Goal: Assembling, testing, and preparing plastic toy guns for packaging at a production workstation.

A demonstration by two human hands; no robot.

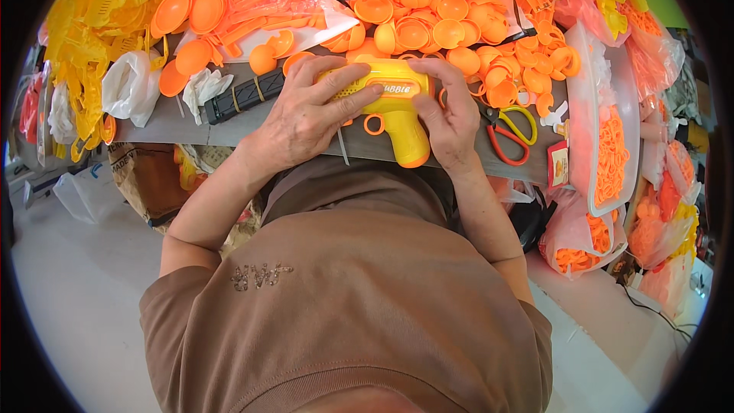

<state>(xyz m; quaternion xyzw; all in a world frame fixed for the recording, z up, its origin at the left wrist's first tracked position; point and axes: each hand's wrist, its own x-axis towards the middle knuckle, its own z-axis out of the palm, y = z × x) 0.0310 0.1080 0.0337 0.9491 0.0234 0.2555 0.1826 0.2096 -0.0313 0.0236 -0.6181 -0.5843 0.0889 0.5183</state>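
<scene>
A yellow toy gun (pixel 407 136) with an orange oval label, an orange trigger and an orange grip base is held at the table's near edge, its grip pointing toward me. My left hand (pixel 302 111) is closed over its left end, fingers across the body and one fingertip by the label. From the right, my right hand (pixel 453 115) grips the other end, thumb and fingers on the body. Scissors (pixel 511 136) with one red and one yellow handle lie beside my right hand. Left of my left hand rests a black bar-shaped piece (pixel 243 97).
Orange round cups (pixel 413 33) heap along the table's far side. Yellow plastic parts (pixel 107 15) pile at the left, near white crumpled bags (pixel 135 86). A clear bin (pixel 594 160) of orange rings stands at the right. More filled bags (pixel 579 245) sit below it.
</scene>
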